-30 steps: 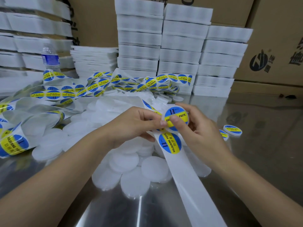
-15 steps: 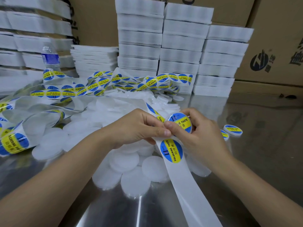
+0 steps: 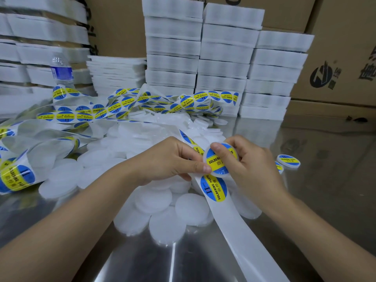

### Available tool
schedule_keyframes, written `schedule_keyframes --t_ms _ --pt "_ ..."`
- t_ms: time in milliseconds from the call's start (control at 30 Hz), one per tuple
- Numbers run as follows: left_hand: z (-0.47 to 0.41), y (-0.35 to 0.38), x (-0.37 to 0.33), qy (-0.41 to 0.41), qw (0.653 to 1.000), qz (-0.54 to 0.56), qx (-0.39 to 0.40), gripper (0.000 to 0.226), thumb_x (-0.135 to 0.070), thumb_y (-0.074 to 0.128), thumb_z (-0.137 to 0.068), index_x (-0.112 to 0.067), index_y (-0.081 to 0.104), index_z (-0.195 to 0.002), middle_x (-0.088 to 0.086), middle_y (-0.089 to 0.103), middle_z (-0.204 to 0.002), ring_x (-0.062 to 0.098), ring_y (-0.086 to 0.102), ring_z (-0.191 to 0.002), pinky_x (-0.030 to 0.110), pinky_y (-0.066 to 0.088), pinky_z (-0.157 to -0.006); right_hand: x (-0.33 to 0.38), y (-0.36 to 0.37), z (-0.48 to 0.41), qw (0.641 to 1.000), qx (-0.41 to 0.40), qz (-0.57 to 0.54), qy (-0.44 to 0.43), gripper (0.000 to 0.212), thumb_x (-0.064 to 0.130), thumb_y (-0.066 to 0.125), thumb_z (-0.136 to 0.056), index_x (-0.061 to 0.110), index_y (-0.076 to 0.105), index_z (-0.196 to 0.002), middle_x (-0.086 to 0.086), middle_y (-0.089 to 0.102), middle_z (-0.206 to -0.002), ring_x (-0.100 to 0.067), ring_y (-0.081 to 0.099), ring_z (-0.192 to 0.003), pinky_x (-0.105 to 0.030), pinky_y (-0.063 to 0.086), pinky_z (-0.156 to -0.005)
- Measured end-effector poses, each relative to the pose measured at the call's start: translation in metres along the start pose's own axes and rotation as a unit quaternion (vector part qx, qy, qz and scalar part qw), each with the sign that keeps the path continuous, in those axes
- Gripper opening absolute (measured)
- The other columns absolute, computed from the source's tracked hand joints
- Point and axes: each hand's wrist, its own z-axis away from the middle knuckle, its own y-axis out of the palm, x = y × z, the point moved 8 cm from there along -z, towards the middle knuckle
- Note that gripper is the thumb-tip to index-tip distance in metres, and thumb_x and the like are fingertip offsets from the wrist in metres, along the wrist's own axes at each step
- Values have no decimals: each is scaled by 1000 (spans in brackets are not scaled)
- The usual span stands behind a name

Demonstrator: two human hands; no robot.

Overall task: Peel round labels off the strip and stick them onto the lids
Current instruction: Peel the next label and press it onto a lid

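Lid [image 3: 215, 160] tilted up since earlier, gripped by my right hand [image 3: 254, 165]; left hand [image 3: 166, 159] pinched the strip [image 3: 240, 224], next label [image 3: 213, 187] at lid's six o'clock.

The right hand [image 3: 254, 169] grips a labelled lid [image 3: 212, 161] while the left hand [image 3: 168, 159] pinches the label strip [image 3: 234, 220] beside it.

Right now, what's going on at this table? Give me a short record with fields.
Left hand: pinches the strip
Right hand: holds a lid, thumb on its label
Next label: on the strip, just below the lid
Blank lids: piled on the table
Labelled lids: on the table, right of the hands
Behind: bottle, white stacks, boxes
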Motion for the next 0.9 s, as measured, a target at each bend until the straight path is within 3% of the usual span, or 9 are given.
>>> schedule_keyframes --t_ms 200,367,567,667,733,800,900 --pt "-1 0 2 -7 1000 -4 -1 8 -21 72 -79 -18 78 -74 -6 72 -73 1 61 -69 19 53 -66 1 0 -1 1000 2 13 -2 37 48 49 -88 15 66 -82 -1 66 -67 -21 56 -68 -37 41 -63" --pt "-1 2 1 -6 1000 -8 3 10 -29 73 -75 -26 76 -65 -11 70 -69 0 61 -67 19 54 -66 2 0 -2 999 2 26 -21 39 40 44 -94 10 64 -81 0 56 -59 -25 48 -63 -38 36 -59" --pt "-2 2 3 -12 1000 -9 -2 13 -24 73 -78 -23 76 -66 -3 72 -73 4 63 -71 24 55 -74 4 -2 -2 999 -7 24 -39 50 42 35 -94 3 57 -71 -8 50 -55 -29 44 -58 -40 32 -57" --pt "-2 -6 4 -19 999 2 -44 11 -20 73 -79 -14 76 -70 6 74 -80 9 64 -75 24 55 -78 -1 -5 -4 996 -3 -90 -7 52 51 32 -89 11 58 -69 -2 46 -50 -19 40 -53 -36 35 -55" --pt "-3 -11 5 -21 997 16 -74 13 -19 73 -79 -10 74 -69 5 73 -77 9 63 -74 20 53 -72 -2 -7 -5 993 9 -119 -2 53 57 36 -92 14 68 -86 2 51 -54 -11 44 -55 -30 40 -56" --pt "-3 -15 5 -23 995 25 -90 15 -19 72 -80 -14 74 -66 3 73 -78 9 63 -75 20 52 -70 1 -7 -6 995 22 -88 -33 42 55 45 -85 25 66 -107 13 59 -72 -5 52 -68 -20 43 -61" --pt "-3 -16 2 -17 995 26 -93 19 -19 70 -81 -18 72 -62 6 71 -77 8 62 -72 17 50 -66 9 1 -3 995 63 -15 -82 61 49 70 -73 26 54 -128 21 49 -102 4 50 -89 -6 36 -76"
